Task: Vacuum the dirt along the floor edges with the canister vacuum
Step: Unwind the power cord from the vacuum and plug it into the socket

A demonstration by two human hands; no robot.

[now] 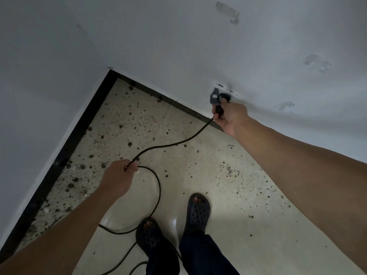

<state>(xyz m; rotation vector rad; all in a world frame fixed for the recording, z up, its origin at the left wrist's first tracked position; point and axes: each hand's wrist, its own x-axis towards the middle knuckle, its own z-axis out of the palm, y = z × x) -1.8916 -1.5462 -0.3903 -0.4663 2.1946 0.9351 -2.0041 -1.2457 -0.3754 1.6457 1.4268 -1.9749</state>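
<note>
White walls [178,36] meet at a corner in the upper left of the frame, with a black baseboard [65,147] running along the foot of each. Below them a pale, glossy floor [228,195] fills the centre and lower right. Dark dirt [79,167] is scattered in specks and clumps, thickest along the baseboard at the left and toward the corner, thinner out to the right.

At the upper right of centre, the right hand [230,118] grasps a dark plug [217,97], fingers curled round its body, and holds it against a white socket [234,92] low on the wall. The plug is blurred, so I cannot tell whether it is fully seated. A black cord [174,142] runs from the plug down and left to the left hand [119,177], which is at centre left and pinches it between curled fingers and thumb. From there the cord loops to the right, curves back down past the feet and leaves at the bottom edge.

Two feet in dark perforated sandals [197,212] stand at lower centre, with dark trousers [202,255] above them.
</note>
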